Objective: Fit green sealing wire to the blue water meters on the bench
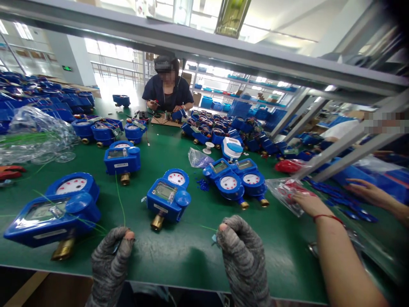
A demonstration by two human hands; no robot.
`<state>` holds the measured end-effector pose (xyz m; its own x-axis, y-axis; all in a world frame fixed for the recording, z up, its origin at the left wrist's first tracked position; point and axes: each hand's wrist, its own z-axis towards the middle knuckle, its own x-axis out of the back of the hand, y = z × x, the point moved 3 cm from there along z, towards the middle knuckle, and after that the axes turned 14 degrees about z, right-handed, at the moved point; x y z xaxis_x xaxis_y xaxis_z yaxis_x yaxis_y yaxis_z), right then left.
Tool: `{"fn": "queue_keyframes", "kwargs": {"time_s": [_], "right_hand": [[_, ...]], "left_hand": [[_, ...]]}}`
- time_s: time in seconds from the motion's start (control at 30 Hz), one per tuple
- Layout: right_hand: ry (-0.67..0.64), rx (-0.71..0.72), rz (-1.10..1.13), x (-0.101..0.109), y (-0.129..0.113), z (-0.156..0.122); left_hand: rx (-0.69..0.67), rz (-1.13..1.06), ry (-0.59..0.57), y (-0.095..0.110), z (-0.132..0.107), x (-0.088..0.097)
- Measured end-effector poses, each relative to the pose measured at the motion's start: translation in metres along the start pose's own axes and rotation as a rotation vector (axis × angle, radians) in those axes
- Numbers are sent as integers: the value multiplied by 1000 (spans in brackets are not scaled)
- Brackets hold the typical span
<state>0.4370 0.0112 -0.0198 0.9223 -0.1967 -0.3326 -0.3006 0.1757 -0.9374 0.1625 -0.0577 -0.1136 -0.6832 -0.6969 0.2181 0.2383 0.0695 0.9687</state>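
Note:
My left hand (113, 256), in a grey knitted glove with bare fingertips, is closed in a pinch where thin green wires (120, 198) meet it. A small bluish piece shows partly between its fingers. The wires run towards a large blue water meter (68, 209) at the left and another blue meter (122, 160) behind. My right hand (243, 256), gloved alike, pinches a short green wire (208, 228) with a small pale blue tag (214, 240) beside the fingertips. Between and beyond my hands sits a blue meter with a brass fitting (168, 198).
Two blue meters (228, 183) lie side by side near small blue bits (202, 184). A co-worker's arm (338, 238) reaches in from the right onto a plastic bag (286, 192). Across the table sits another person (168, 89). Many meters are piled behind; clear plastic (35, 132) lies left.

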Motion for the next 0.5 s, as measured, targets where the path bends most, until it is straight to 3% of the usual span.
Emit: {"fn": "queue_keyframes", "kwargs": {"time_s": [0.17, 0.37, 0.5], "right_hand": [[-7, -14, 1, -4, 4, 1], [15, -35, 16, 3, 9, 0], [57, -52, 48, 8, 11, -1]], "left_hand": [[-13, 47, 9, 3, -1, -2], [-5, -146, -69, 5, -3, -5], [48, -127, -65, 8, -3, -6]]}}
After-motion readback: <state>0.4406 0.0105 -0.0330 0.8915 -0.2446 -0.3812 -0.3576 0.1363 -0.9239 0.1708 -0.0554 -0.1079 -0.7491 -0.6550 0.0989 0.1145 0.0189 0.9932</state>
